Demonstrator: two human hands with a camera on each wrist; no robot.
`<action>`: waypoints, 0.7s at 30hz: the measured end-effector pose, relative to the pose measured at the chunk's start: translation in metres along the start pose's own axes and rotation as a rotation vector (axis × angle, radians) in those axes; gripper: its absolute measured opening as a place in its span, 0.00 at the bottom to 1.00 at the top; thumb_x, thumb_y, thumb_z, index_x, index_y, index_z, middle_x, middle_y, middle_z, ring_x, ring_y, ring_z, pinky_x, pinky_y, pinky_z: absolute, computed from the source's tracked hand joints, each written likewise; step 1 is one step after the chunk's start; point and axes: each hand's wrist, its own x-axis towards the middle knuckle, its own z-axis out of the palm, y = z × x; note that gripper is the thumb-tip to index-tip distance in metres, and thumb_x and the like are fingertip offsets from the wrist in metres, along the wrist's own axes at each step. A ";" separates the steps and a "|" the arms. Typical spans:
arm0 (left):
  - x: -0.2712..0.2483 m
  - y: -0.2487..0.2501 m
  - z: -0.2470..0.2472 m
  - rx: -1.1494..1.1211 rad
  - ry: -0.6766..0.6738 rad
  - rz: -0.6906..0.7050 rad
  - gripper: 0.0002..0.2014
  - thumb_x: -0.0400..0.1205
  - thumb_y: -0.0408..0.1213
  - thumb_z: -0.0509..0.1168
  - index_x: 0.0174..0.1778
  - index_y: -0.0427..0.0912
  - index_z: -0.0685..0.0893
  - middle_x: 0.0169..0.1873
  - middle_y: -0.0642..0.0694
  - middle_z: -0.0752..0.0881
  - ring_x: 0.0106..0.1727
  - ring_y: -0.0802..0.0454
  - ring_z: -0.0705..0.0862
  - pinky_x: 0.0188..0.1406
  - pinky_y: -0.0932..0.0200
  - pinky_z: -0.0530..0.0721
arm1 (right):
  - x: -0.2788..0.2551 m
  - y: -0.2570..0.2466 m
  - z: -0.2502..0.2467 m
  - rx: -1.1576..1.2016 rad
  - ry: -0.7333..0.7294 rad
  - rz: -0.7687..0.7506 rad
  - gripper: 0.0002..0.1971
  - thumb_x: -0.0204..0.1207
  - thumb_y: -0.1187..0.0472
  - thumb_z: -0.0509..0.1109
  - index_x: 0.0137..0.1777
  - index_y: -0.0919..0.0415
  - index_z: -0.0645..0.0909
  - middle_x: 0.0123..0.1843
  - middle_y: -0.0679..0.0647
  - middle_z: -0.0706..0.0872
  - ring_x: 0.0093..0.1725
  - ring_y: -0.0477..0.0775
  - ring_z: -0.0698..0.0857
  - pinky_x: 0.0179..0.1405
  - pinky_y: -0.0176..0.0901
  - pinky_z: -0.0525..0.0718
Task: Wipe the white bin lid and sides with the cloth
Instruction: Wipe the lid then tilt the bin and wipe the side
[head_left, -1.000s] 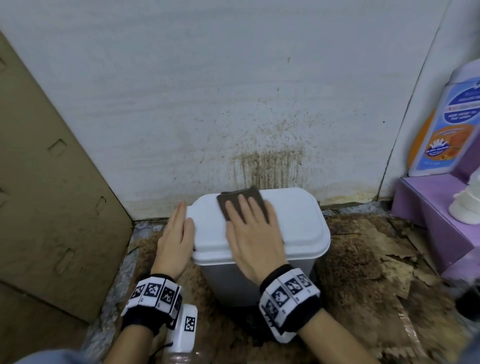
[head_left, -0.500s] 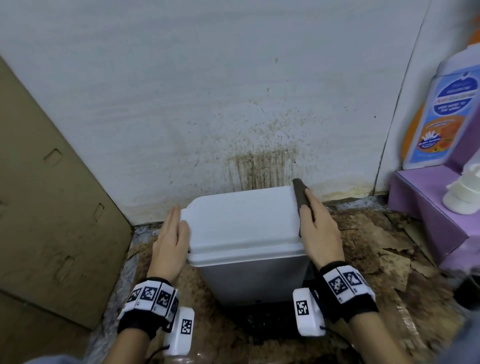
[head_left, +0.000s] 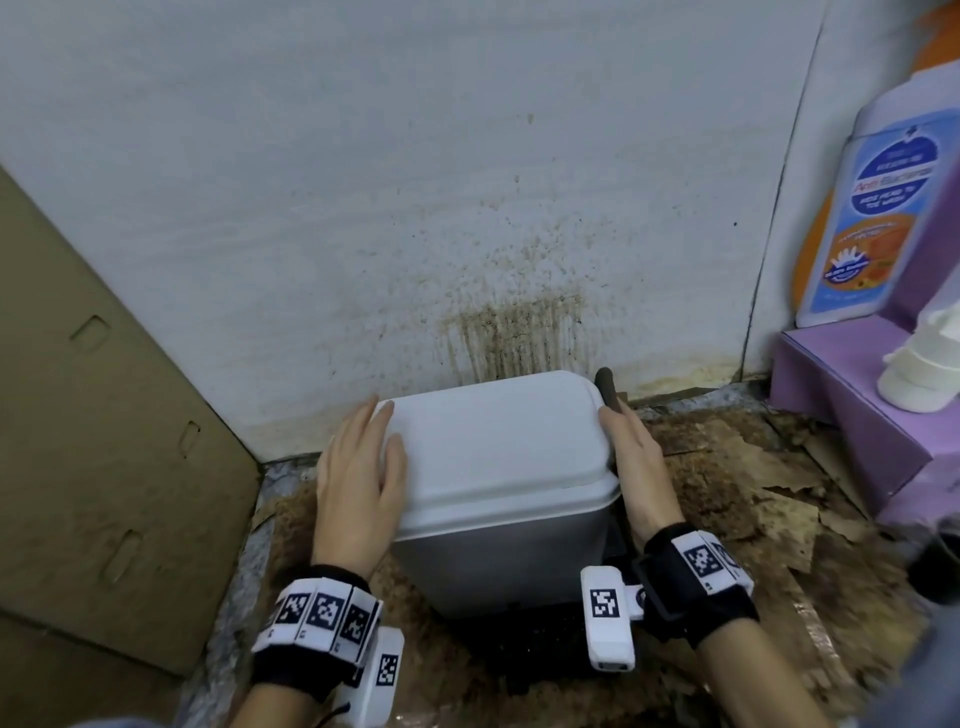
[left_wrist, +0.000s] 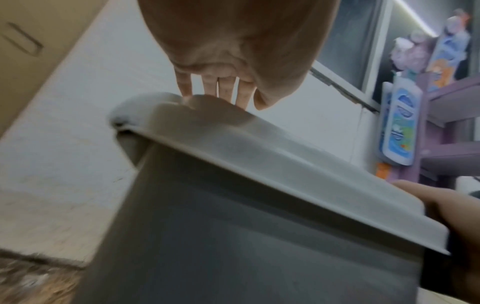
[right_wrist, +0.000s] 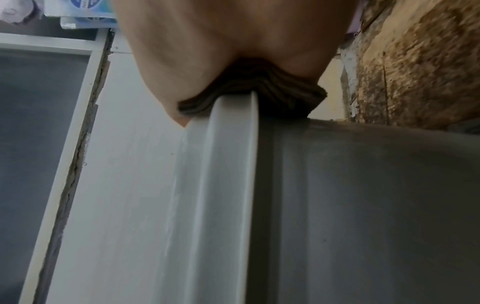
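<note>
The white bin stands against the wall with its lid closed. My left hand lies flat on the lid's left edge, fingers straight, and the fingertips touch the far corner. My right hand stands edge-up along the lid's right rim and presses the dark brown cloth against it. From the right wrist, the folded cloth sits between my palm and the lid rim, above the grey bin side. Most of the cloth is hidden behind the hand.
A cardboard sheet leans at the left. The wall behind the bin carries brown splatter. A purple shelf at the right holds a white item and a blue-labelled bottle. The floor is brown and peeling.
My right hand carried the cloth from the top of the lid over to its right rim, where it has stayed for the last half second. My left hand shifted slightly further onto the lid.
</note>
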 end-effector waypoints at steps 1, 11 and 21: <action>0.001 0.008 0.001 -0.009 -0.016 0.035 0.23 0.91 0.47 0.51 0.82 0.48 0.71 0.84 0.53 0.68 0.86 0.55 0.61 0.86 0.46 0.57 | -0.001 0.000 0.003 -0.001 -0.003 0.002 0.28 0.73 0.33 0.66 0.75 0.30 0.76 0.72 0.39 0.84 0.70 0.50 0.83 0.74 0.63 0.78; 0.013 0.065 0.003 -0.056 -0.138 0.172 0.29 0.88 0.58 0.49 0.85 0.54 0.67 0.85 0.59 0.63 0.86 0.62 0.56 0.86 0.56 0.55 | -0.029 -0.012 0.067 0.055 -0.077 -0.079 0.19 0.85 0.40 0.57 0.74 0.27 0.75 0.66 0.25 0.82 0.64 0.31 0.81 0.69 0.48 0.81; 0.021 0.025 -0.027 0.007 -0.126 0.133 0.30 0.87 0.57 0.47 0.86 0.53 0.63 0.86 0.58 0.63 0.86 0.62 0.60 0.86 0.50 0.60 | -0.036 -0.014 0.113 0.402 -0.177 0.103 0.22 0.85 0.43 0.59 0.74 0.45 0.81 0.68 0.49 0.88 0.68 0.54 0.86 0.73 0.61 0.81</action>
